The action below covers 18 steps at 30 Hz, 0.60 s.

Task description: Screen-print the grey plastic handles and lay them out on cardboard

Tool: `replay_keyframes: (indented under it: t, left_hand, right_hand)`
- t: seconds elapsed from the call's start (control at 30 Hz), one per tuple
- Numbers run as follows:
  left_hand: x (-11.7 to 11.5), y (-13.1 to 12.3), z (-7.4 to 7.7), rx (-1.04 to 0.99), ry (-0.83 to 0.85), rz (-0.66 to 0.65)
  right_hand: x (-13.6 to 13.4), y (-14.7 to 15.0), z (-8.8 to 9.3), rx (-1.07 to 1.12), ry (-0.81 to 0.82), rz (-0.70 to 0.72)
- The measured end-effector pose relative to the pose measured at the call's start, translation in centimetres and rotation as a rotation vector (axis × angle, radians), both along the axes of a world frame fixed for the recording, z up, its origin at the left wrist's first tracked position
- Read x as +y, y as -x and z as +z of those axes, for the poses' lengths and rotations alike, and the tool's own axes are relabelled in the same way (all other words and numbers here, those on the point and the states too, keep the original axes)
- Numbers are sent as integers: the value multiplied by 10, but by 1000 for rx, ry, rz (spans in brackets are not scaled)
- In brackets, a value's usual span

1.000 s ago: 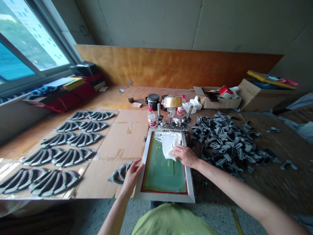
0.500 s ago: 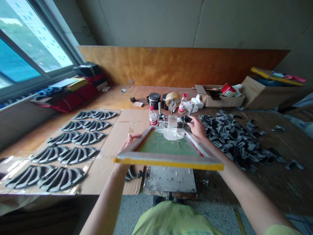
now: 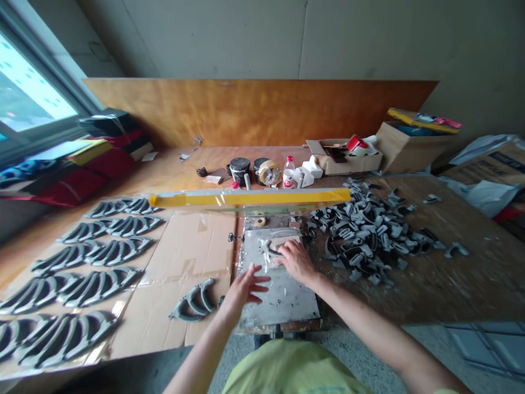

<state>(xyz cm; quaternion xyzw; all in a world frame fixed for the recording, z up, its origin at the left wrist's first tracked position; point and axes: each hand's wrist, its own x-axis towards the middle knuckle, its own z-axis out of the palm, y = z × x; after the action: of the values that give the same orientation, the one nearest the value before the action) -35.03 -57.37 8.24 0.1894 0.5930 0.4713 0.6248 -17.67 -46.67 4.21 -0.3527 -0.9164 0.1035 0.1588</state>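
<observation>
My right hand (image 3: 297, 261) has its fingers closed on the end of a curved grey plastic piece (image 3: 272, 250), which sits on the upper part of a flat metal plate (image 3: 283, 300). My left hand (image 3: 245, 287) is open and empty, fingers spread, over the left side of that plate. Behind both hands, the screen printing frame (image 3: 250, 197) is tilted up, its yellow-taped front edge facing me. On the cardboard left of my left hand lie a few nested curved grey pieces (image 3: 194, 301).
Rows of nested grey pieces (image 3: 96, 290) cover the cardboard (image 3: 184, 232) at left. A heap of loose grey pieces (image 3: 365, 230) lies at right. Behind the frame stand black tubs (image 3: 240, 171), a red-capped bottle (image 3: 288, 173) and an open carton (image 3: 348, 163).
Both hands have let go of the printing frame, which has swung up. My right hand has come to a curved grey piece on the plate; my left hand has moved nearer me. The view shifted right.
</observation>
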Motion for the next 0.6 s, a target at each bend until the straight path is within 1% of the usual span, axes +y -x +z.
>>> replay_keyframes:
  t: [0.03, 0.07, 0.1, 0.13, 0.17, 0.2, 0.23, 0.3, 0.33, 0.37, 0.4, 0.47, 0.53, 0.6]
  left_hand:
    - [-11, -11, -15, -51, 41, 0]
    - [-21, -17, -27, -80, 69, 30]
    - [-30, -18, -38, -85, 75, 85]
    - [-39, -13, -48, -65, 76, 142]
    - [-48, -3, -57, -22, 86, 200]
    - [-58, 13, -66, 38, 105, 258]
    - [-69, 33, -75, 107, 137, 321]
    - [-95, 76, -94, 261, 233, 481]
    - [-109, 95, -103, 324, 299, 544]
    - [-123, 111, -111, 378, 367, 581]
    - [-135, 124, -118, 437, 432, 577]
    - [-150, 139, -129, 565, 531, 483]
    - [-152, 143, -135, 679, 573, 353]
    - [-147, 143, -135, 767, 561, 262]
  right_hand:
    - [-14, 6, 2, 23, -30, 87]
    - [-26, 10, 2, 42, -50, 202]
    - [-33, 12, 1, 59, -55, 307]
    - [-34, 10, -1, 72, -46, 367]
    - [-29, 3, -4, 76, -26, 356]
    - [-17, -8, -6, 66, 1, 263]
    - [0, -24, -9, 38, 33, 98]
    - [43, -59, -15, -97, 99, -309]
    - [64, -76, -19, -197, 149, -468]
    - [82, -90, -24, -297, 215, -569]
    - [96, -102, -30, -374, 270, -640]
    - [112, -114, -44, -464, 353, -697]
    - [117, -119, -54, -446, 391, -735]
    - [118, -121, -57, -339, 409, -796]
